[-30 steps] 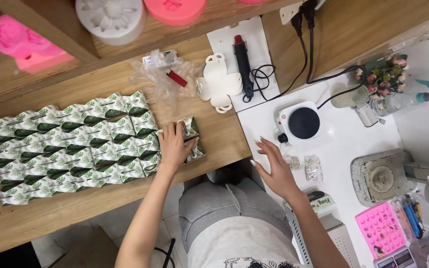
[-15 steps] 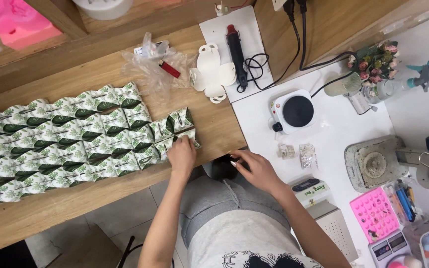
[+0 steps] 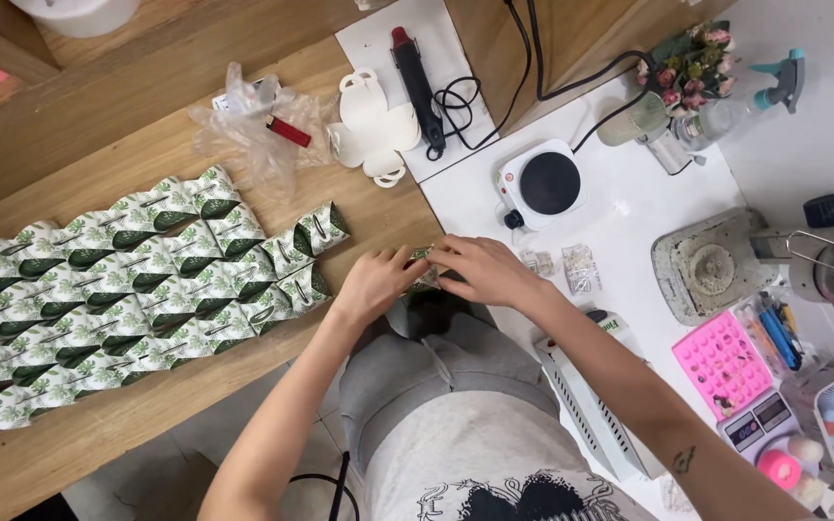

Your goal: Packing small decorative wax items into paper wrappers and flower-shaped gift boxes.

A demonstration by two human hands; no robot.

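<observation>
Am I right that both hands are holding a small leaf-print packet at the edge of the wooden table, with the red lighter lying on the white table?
Not quite: the red lighter lies on the wooden table, by the clear plastic bag, as the head view shows. The left hand and right hand do hold a small leaf-print packet at that table's edge.

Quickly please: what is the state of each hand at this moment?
Left hand: closed on the small green-and-white folded piece.
Right hand: closed on the same piece, from the other side.

My left hand and right hand hide most of the small green-and-white leaf-print paper piece.
</observation>
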